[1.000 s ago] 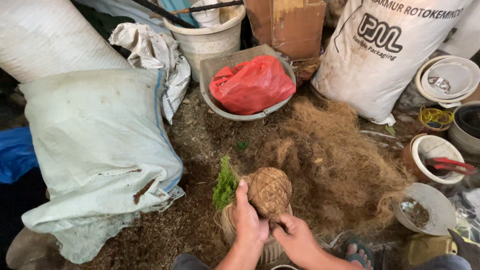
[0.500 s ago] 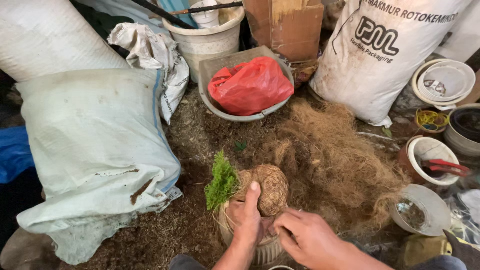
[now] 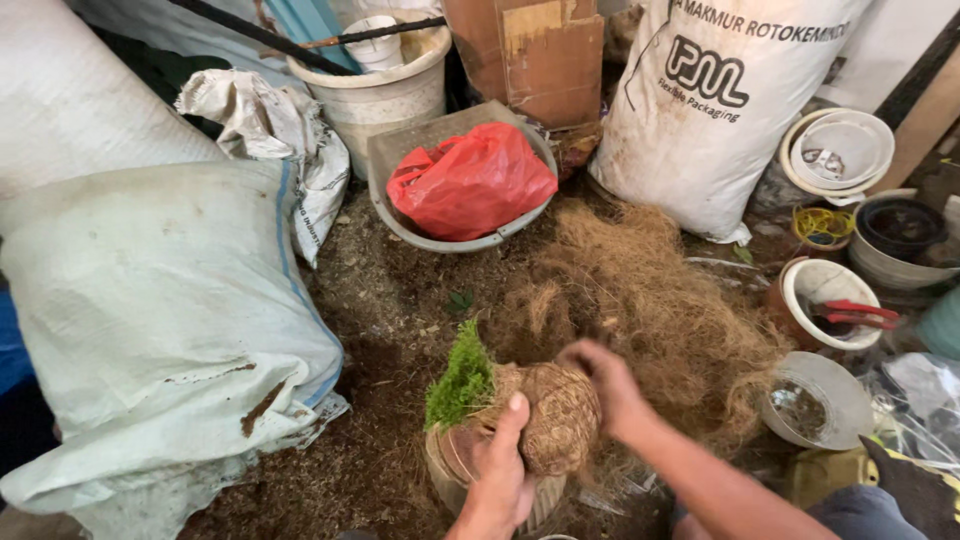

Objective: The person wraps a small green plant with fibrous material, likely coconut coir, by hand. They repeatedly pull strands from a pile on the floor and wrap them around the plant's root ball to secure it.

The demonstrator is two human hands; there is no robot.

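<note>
Gripping a fibre-wrapped ball with the left hand, thumb pressing up its near side, fingers curling underneath out of sight. Sitting low in the middle of the view, above a small pot, with a green mossy sprig sticking out at the ball's left. Reaching over the ball's top right edge with the right hand, fingers bent and blurred, touching the fibre; whether pinching strands or just resting there, cannot tell. Lying just behind, a loose heap of brown coconut fibre spreading over the dirt floor. Standing further back, a grey basin holding a red plastic bag, a white bucket, and a big printed white sack. Slumping at the left, a pale woven sack. Resting at the right, a white bowl holding red-handled pliers.
</note>
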